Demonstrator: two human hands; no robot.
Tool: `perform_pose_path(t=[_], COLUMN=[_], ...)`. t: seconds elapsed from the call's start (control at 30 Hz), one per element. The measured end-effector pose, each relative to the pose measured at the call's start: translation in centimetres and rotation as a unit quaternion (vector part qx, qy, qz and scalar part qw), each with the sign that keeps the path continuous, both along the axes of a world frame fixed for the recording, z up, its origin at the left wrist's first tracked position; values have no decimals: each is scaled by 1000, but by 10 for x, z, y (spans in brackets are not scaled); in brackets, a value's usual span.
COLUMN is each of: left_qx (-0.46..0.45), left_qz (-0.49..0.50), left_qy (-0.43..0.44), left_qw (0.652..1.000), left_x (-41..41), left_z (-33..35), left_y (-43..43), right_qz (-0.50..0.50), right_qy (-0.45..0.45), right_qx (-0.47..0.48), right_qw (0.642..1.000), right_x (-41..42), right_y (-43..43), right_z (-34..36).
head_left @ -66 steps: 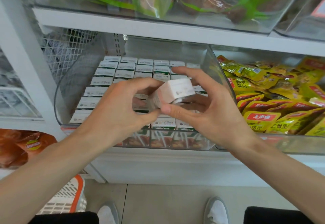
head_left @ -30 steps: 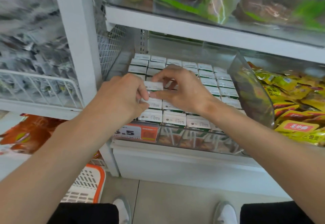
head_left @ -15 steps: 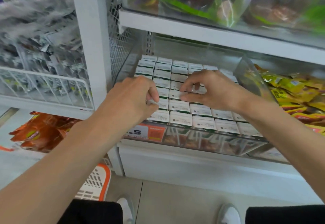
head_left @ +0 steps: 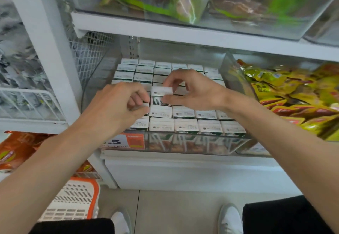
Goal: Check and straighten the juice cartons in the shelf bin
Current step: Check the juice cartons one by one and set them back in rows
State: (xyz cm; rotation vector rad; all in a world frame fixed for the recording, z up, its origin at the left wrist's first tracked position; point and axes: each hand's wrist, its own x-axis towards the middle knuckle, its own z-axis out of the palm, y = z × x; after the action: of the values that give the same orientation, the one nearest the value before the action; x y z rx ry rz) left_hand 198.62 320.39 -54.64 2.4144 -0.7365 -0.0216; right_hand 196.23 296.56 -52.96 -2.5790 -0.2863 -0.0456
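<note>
The shelf bin (head_left: 192,144) is a clear plastic tub on the middle shelf (head_left: 183,162). It is packed with juice cartons (head_left: 185,125) standing upright in tight rows, their white tops facing up.

The right hand (head_left: 194,90) reaches over the middle of the bin and pinches a raised carton (head_left: 162,91). The fingers (head_left: 173,79) curl over the carton's far edge and the thumb (head_left: 176,99) presses against its near side. This carton sits higher than its neighbours in the third row from the front, so part of its green side shows below the top. Its lower part is still down among the others.

The left hand (head_left: 117,105) is just to the left of that carton, with its fingers curled inward and its thumb tucked beneath them. The fingertips meet the carton tops at the left end of the same row. Whether they actually pinch a carton or only rest against it cannot be told, because the knuckles hide the contact.

An orange price label (head_left: 132,141) is stuck on the left of the bin's front wall. In the neighbouring clear bin to the right lie yellow snack packets (head_left: 293,90). A white and orange basket (head_left: 73,202) stands on the floor at the lower left.
</note>
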Motion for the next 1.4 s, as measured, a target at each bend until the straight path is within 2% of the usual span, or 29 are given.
perform_pose_path(t=[0.1,0.3,0.43,0.53,0.67,0.83,1.03,1.2,1.4], left_qx=[-34,-116,-229,-253,-272,-291,-328,-311,-276], left_qz=[6,-75,-117,-123,-131,-119,-89,-85,-76], left_qy=[-9,17,112,168,214,253,287,295,365], left_qw=[999,990,960,945,929,915,896,899,886], left_x=[-1,-16,-31,-41,-46,-45,-45,-49,-51], left_z=[0,8,11,7,3,2,6,10,17], left_y=[-10,-39,-57,-68,-74,-68,-64,-58,-53], right_qz=[-14,-39,-92,-138,-201,-228,-235,-237,-239], right_qy=[-39,-112,-106,-70,-46,-2,15,11,35], right_qx=[107,217,298,349,355,432,421,416,461], right_qw=[993,969,944,924,912,873,876,878,854], right_x=[-16,-57,-83,-103,-122,-135,-139,-139,-144], right_y=[-4,-13,-19,-25,-28,-26,-17,-13,-10], right_z=[2,4,5,6,2,-2,-2,-3,-4])
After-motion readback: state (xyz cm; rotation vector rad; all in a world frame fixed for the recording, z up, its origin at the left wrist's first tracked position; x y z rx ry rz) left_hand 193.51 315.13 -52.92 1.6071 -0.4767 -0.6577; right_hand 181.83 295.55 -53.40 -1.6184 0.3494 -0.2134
